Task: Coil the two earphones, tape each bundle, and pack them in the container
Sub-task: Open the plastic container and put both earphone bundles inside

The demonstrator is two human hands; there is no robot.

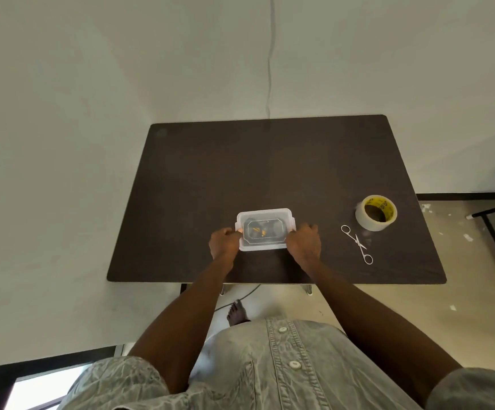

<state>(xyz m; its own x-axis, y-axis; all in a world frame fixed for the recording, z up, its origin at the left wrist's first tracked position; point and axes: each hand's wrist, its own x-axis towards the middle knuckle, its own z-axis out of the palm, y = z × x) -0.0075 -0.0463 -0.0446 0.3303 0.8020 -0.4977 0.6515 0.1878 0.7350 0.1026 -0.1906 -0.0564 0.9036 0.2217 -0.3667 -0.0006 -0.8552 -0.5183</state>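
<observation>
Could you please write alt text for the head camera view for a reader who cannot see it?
A person's left hand and right hand grip the ends of a lidded clear container on a dark table. Scissors and a tape roll lie to its right.

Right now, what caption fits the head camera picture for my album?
Both hands, left and right, grip the lidded container on the dark table, with scissors and tape roll nearby.
</observation>
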